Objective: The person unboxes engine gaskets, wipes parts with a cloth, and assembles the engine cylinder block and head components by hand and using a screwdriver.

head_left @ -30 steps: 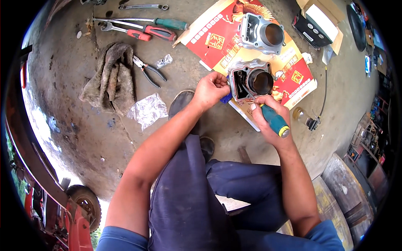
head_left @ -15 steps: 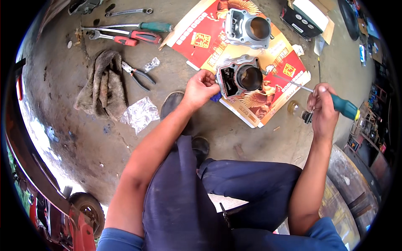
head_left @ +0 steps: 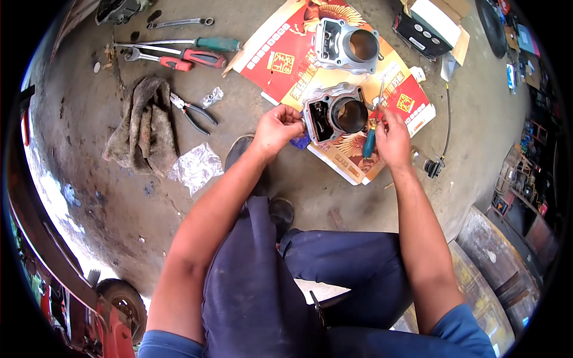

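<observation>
A silver cylinder block with a dark bore [head_left: 325,122] rests on red-and-yellow cardboard [head_left: 271,83]. My left hand [head_left: 277,128] has its fingers closed at this block's left edge, gripping it. At the block's right side, my right hand [head_left: 391,134] has curled fingers on a teal-handled screwdriver [head_left: 369,141], whose handle points toward me and shaft away; part of it is hidden by my fingers. A second, cleaner cylinder block [head_left: 331,45] sits above on the same cardboard. A blue crumpled item [head_left: 298,141] lies under my left hand.
Around are a rag [head_left: 137,128], pliers [head_left: 197,119], clear plastic [head_left: 197,167], several long tools [head_left: 197,56], an open box [head_left: 424,36] and a jar with a cable [head_left: 436,164]. My legs [head_left: 340,262] are below; a red machine [head_left: 113,322] stands lower left.
My right hand swung out right with the screwdriver, then came back in beside the block; the screwdriver has turned, its shaft now pointing away from me. My left hand stays at the block.
</observation>
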`<action>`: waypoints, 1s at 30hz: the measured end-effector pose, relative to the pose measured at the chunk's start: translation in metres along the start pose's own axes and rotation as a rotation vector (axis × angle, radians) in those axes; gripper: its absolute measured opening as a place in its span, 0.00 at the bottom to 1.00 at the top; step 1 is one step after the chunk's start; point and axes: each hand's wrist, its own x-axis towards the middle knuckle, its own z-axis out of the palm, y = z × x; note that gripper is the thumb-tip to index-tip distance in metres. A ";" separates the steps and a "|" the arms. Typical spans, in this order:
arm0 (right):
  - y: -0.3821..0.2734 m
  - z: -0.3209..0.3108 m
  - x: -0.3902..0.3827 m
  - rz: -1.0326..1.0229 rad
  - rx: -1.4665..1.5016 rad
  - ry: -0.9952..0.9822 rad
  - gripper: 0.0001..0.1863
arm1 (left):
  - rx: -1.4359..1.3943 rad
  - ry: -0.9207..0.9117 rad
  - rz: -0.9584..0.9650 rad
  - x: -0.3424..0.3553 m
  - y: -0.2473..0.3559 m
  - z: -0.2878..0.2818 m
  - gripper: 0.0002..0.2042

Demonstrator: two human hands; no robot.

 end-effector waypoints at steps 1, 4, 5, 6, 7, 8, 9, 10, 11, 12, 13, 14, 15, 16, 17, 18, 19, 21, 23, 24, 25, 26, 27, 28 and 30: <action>-0.013 -0.004 0.002 0.005 0.062 0.015 0.23 | -0.001 0.014 -0.007 -0.001 0.000 0.001 0.09; -0.065 -0.011 0.004 -0.038 0.136 0.036 0.33 | 0.035 0.062 -0.025 -0.003 0.007 0.008 0.10; -0.079 -0.011 0.001 -0.097 0.088 0.032 0.37 | 0.036 0.071 -0.017 -0.002 0.006 0.010 0.10; -0.085 -0.010 0.000 -0.156 0.041 0.027 0.42 | 0.037 0.080 -0.010 -0.001 0.004 0.011 0.10; -0.081 -0.003 0.001 -0.168 0.035 -0.074 0.51 | 0.038 0.091 -0.002 0.000 0.003 0.012 0.10; -0.081 0.003 0.000 -0.173 -0.026 -0.067 0.51 | 0.033 0.097 0.003 0.001 0.002 0.014 0.10; -0.081 0.007 -0.001 -0.177 -0.086 -0.059 0.52 | 0.028 0.104 0.008 0.001 0.001 0.015 0.11; -0.080 0.007 -0.002 -0.178 -0.093 -0.046 0.52 | 0.025 0.111 0.014 0.001 0.000 0.016 0.11; -0.080 0.007 -0.004 -0.178 -0.097 -0.033 0.52 | 0.036 0.114 0.020 0.002 0.000 0.017 0.11; -0.080 0.007 -0.006 -0.177 -0.101 -0.020 0.53 | 0.048 0.117 0.027 0.002 0.000 0.018 0.11; -0.080 0.008 -0.006 -0.168 -0.088 -0.028 0.52 | 0.061 0.120 0.034 0.001 -0.001 0.018 0.11; -0.080 0.009 -0.005 -0.158 -0.076 -0.034 0.51 | 0.068 0.112 0.040 0.001 -0.003 0.016 0.11; -0.081 0.010 -0.005 -0.147 -0.065 -0.040 0.50 | 0.054 0.109 0.048 0.002 -0.005 0.015 0.11; -0.082 0.011 -0.004 -0.160 -0.068 -0.025 0.49 | 0.040 0.107 0.055 0.003 -0.007 0.014 0.11; -0.081 0.011 -0.005 -0.165 -0.062 -0.011 0.48 | 0.028 0.105 0.062 0.002 -0.008 0.014 0.11; -0.079 0.012 -0.006 -0.171 -0.056 0.003 0.48 | 0.050 0.104 0.082 0.002 -0.008 0.015 0.11; -0.078 0.012 -0.007 -0.177 -0.050 0.016 0.47 | 0.072 0.104 0.102 0.002 -0.008 0.015 0.10; -0.083 0.012 -0.006 -0.159 -0.042 0.008 0.46 | 0.157 0.145 0.154 -0.001 -0.018 -0.004 0.09; -0.089 0.010 -0.005 -0.161 -0.042 -0.008 0.46 | 0.272 0.217 0.219 -0.011 -0.036 -0.037 0.09; -0.085 0.009 -0.004 -0.151 -0.054 -0.009 0.46 | 0.054 0.161 0.227 -0.018 -0.026 -0.028 0.09; -0.081 0.007 -0.003 -0.142 -0.067 -0.010 0.46 | 0.179 0.160 0.177 -0.028 -0.015 -0.020 0.09; -0.078 0.007 -0.002 -0.138 -0.075 -0.021 0.46 | 0.266 0.191 0.147 -0.033 -0.009 -0.018 0.09; -0.078 0.008 -0.003 -0.139 -0.075 -0.028 0.46 | 0.352 0.219 0.117 -0.038 -0.005 -0.017 0.08; -0.077 0.010 -0.005 -0.139 -0.076 -0.035 0.46 | 0.353 0.220 0.105 -0.043 -0.004 -0.016 0.08; -0.078 0.011 -0.003 -0.156 -0.072 -0.016 0.46 | 0.359 0.212 0.105 -0.045 0.001 -0.016 0.08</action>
